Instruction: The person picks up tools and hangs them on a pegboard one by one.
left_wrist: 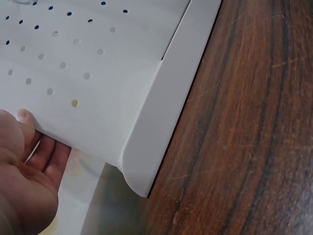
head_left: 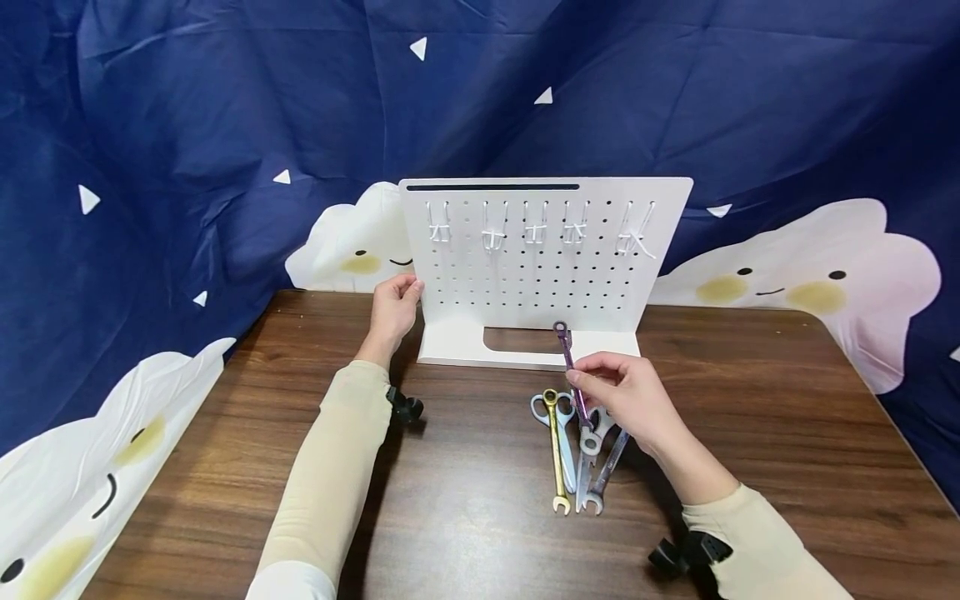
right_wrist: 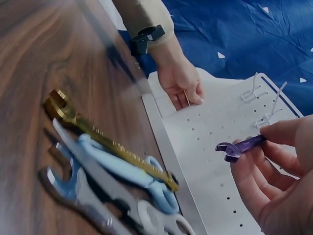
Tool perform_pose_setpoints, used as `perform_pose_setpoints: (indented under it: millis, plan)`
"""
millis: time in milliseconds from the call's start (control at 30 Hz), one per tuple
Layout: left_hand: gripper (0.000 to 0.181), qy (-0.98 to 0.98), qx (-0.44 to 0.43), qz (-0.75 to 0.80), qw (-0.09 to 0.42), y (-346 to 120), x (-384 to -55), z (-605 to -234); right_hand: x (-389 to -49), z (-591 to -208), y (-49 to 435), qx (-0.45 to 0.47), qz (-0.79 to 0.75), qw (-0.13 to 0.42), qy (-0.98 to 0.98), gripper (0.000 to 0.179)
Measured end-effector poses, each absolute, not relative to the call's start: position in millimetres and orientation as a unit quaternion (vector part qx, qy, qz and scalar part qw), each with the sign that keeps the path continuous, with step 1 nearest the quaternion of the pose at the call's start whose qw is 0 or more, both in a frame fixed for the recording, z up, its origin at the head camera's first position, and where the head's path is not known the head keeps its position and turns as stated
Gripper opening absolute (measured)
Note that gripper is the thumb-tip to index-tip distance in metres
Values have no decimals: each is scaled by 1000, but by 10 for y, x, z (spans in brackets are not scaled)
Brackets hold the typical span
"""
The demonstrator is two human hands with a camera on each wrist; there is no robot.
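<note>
A white pegboard stands on its base at the table's far side. My left hand grips its left edge, thumb in front and fingers behind. My right hand pinches a purple wrench between thumb and fingers, raised over the tools before the board. Under and beside it lie a gold wrench, light blue scissors, grey-handled scissors and a silver wrench, overlapping. The right hand partly hides this pile in the head view.
Several white wire hooks hang along the board's upper rows. The base has a cut-out opening. The brown wooden table reaches back to a blue curtain printed with clouds and white triangles.
</note>
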State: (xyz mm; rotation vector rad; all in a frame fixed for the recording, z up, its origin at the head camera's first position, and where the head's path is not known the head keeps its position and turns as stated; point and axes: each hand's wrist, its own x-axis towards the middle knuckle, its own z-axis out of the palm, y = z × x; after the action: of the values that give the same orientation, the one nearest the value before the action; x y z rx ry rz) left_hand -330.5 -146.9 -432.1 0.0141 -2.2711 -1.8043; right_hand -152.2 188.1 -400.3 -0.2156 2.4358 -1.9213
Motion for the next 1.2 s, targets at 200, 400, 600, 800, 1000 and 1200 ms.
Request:
perform_pose_setpoints:
  millis: [200,400,600,800,1000,1200]
  plan:
    - [21,-781,9,-614,116,-1463,-3289,-4299,-1606,-3954,1733,-86,-614,4,784,23]
    - [22,-784,15,-611,108,-1473,-3291,-4296,-1695,-3915,1575,-101,-633,26,767,22]
    - [23,-788,16,-608,97,-1482,-3296,-4285,-1752,-3889,1435,-98,-640,38,761,22]
    - [23,-793,16,-602,92,-1479,-3301,-4279,-1795,-3860,1337,-92,-645,35,758,22]
    - [24,-792,16,-604,87,-1481,-3291,-4261,-1852,-3824,1227,-95,-638,20,764,24]
    - [24,-792,20,-604,87,-1486,-3282,-4251,-1893,-3759,1076,-97,-637,7,765,24]
